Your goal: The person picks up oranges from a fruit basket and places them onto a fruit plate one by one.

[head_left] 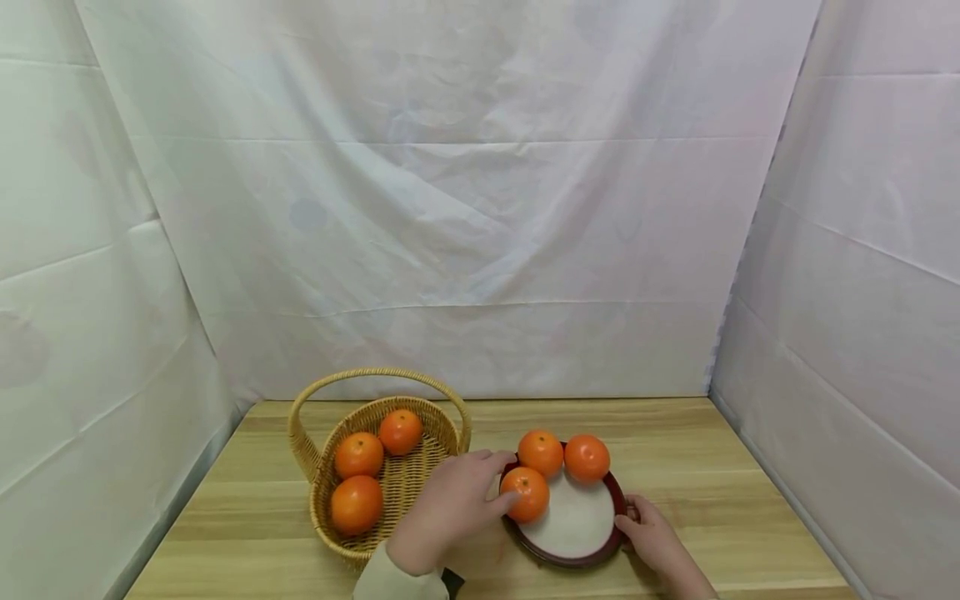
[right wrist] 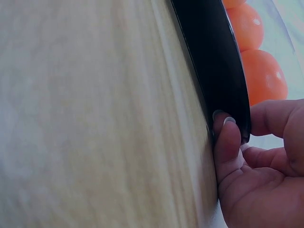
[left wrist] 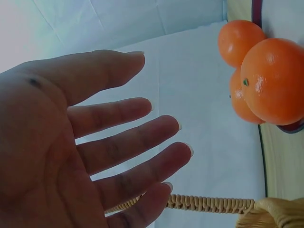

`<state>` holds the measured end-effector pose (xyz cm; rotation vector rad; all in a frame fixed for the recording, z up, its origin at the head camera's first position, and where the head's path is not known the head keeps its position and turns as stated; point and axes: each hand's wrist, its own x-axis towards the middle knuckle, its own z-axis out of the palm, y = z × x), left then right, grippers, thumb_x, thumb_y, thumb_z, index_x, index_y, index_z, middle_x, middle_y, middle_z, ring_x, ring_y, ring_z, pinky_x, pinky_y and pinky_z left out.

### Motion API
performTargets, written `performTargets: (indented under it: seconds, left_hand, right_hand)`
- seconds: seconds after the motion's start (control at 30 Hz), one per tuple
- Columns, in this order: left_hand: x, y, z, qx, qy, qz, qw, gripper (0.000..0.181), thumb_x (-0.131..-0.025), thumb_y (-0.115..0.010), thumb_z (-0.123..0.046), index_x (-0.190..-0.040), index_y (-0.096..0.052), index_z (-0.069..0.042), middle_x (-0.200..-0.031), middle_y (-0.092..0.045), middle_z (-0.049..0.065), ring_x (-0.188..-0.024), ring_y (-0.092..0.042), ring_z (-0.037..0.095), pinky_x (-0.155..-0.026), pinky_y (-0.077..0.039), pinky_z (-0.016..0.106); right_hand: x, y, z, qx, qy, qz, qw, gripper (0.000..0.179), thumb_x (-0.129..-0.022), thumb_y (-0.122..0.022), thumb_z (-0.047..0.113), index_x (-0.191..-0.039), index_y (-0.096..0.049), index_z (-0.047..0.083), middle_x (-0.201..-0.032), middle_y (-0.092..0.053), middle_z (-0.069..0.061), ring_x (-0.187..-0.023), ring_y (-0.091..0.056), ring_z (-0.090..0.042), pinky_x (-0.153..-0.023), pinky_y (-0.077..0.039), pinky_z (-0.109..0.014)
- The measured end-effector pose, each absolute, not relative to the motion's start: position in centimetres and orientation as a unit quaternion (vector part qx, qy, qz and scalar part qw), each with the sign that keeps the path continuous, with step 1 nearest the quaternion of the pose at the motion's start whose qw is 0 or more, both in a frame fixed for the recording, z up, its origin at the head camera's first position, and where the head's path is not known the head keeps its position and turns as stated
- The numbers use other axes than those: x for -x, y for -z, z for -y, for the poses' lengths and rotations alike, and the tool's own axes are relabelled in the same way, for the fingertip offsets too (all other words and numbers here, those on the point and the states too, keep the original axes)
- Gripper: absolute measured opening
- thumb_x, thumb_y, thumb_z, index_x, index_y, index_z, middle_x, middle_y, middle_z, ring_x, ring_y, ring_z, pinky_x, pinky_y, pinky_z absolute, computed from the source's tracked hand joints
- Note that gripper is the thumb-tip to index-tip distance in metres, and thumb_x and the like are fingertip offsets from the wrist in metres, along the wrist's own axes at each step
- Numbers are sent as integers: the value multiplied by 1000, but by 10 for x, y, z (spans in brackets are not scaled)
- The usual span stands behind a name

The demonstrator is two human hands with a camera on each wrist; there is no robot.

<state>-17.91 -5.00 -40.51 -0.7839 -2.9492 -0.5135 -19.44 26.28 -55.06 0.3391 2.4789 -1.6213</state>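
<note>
A round plate [head_left: 577, 533] with a white middle and dark red rim carries three oranges on its far and left side. My right hand [head_left: 651, 533] pinches the plate's right edge. In the right wrist view the fingers [right wrist: 228, 145] lie on both sides of the dark rim [right wrist: 213, 61]. My left hand [head_left: 468, 492] reaches in from the left with its fingers spread, thumb overlapping the nearest orange [head_left: 528, 502] in the head view. From the left wrist, the palm [left wrist: 42, 142] shows bare, and a gap lies between the fingertips and the oranges [left wrist: 273, 80].
Left of the plate stands a wicker basket [head_left: 325, 517] with a tall arched handle [head_left: 378, 372]; three oranges [head_left: 357, 504] lie along its left and far side. My left forearm crosses its right rim. White cloth walls [head_left: 465, 233] enclose the wooden table [head_left: 720, 467].
</note>
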Motion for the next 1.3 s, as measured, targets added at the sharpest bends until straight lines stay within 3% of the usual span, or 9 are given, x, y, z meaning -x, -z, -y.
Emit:
performTargets:
  seconds: [0.43, 0.7, 0.83, 1.13, 1.3]
  left_hand:
    - [184, 401, 79, 241, 186, 952, 40, 40, -93, -71, -41, -128, -67, -23, -120, -73, -2, -102, -71, 18, -83, -58, 39]
    - [187, 402, 88, 239, 187, 952, 47, 38, -94, -70, -43, -126, -67, -23, -110, -74, -6, -81, -64, 6, -71, -55, 31]
    - [190, 404, 90, 237, 178, 954, 50, 37, -94, -69, -43, -125, -67, -22, -112, -74, -6, -86, -66, 9, -73, -55, 32]
    - [193, 406, 94, 229, 168, 958, 50, 23, -93, -72, -40, -106, -72, -21, -101, -74, -2, -83, -66, 12, -68, -53, 30]
    - [196, 407, 97, 226, 161, 959, 62, 20, -93, -72, -38, -102, -72, -20, -97, -73, -3, -81, -66, 11, -67, -53, 30]
  right_hand:
    - [195, 547, -261, -111, 534, -834, 83, 41, -100, -51, 5, -136, -46, -14, -105, -60, -17, -87, -58, -20, -70, -54, -32]
    - [195, 548, -260, -116, 532, -834, 90, 41, -101, -51, 5, -136, -46, -14, -107, -60, -18, -88, -58, -21, -73, -54, -33]
    - [195, 548, -261, -111, 529, -837, 82, 41, -101, -51, 5, -136, -46, -15, -107, -60, -19, -87, -58, -20, -70, -54, -32]
    - [193, 547, -261, -108, 532, -836, 79, 40, -100, -50, 4, -135, -46, -15, -106, -60, -18, -87, -58, -20, -69, -53, -30]
    - [193, 547, -261, -109, 533, -836, 76, 39, -100, -50, 4, -135, -46, -14, -105, -60, -18, -87, -58, -20, -69, -53, -29]
